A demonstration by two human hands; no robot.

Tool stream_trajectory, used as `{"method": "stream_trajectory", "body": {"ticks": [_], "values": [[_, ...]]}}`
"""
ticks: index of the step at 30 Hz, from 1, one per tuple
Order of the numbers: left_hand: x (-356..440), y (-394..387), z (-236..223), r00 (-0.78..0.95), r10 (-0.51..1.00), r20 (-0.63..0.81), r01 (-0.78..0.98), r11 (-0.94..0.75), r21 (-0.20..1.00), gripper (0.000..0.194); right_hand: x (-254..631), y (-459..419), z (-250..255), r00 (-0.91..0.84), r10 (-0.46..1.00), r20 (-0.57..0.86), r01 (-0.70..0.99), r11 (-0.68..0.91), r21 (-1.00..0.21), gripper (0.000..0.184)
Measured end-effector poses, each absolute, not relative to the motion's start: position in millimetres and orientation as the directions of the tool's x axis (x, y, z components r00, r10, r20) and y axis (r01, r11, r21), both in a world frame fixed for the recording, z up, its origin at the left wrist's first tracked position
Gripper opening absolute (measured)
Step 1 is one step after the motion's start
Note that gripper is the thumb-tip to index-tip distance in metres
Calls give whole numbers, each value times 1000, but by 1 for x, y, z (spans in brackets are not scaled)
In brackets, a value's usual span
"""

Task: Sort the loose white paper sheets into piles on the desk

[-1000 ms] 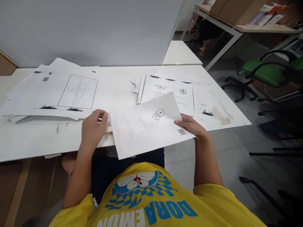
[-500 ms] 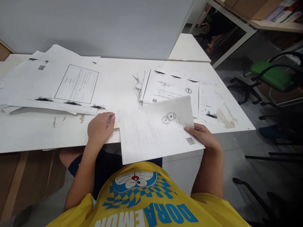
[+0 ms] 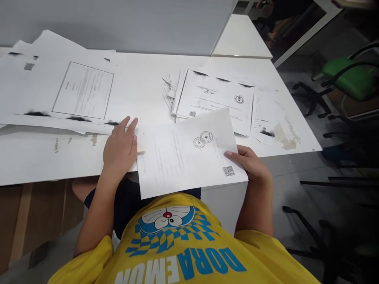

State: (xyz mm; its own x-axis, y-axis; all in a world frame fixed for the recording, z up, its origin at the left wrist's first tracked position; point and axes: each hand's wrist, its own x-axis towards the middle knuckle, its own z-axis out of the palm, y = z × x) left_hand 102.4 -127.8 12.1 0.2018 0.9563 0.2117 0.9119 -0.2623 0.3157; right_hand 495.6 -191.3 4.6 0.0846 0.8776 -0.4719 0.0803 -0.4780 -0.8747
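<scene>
My right hand (image 3: 253, 163) pinches the right edge of a white printed sheet of paper (image 3: 183, 161), thumb on top and the other fingers underneath. Two round stamps and a square code show on the sheet, which is tilted over the table's front edge and my lap. My left hand (image 3: 121, 146) is at the sheet's left edge, its fingers stretched forward and apart over the table. Beside its thumb a small beige piece (image 3: 141, 150) sticks out; the rest of it is hidden by the hand and the sheet.
A wide pile of printed papers (image 3: 38, 90) lies on the left of the white table (image 3: 142, 75). Another stack (image 3: 213, 92) lies beyond the held sheet. A grey panel (image 3: 124, 23) stands at the back. Green chair (image 3: 346, 79) on the right; brown cartons (image 3: 44, 213) below left.
The fingers of my left hand have gone from curled to stretched out and apart. My right hand keeps hold of the sheet. The view has shifted a little.
</scene>
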Motion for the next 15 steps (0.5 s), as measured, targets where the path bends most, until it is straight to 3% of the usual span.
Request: {"method": "stream_trajectory", "body": {"ticks": [8,12,15], "values": [[106,-125,6,255,957,141,875,-291,388,59,485,-185,11,112,883,-455,194,-468,-862,51],[102,-125,4,217,960,177,888,-270,372,55,482,-178,33,96,899,-428,172,-439,-882,45],[98,-126,7,140,966,217,894,-218,392,53,494,-171,66,178,915,-363,172,-392,-904,37]]}}
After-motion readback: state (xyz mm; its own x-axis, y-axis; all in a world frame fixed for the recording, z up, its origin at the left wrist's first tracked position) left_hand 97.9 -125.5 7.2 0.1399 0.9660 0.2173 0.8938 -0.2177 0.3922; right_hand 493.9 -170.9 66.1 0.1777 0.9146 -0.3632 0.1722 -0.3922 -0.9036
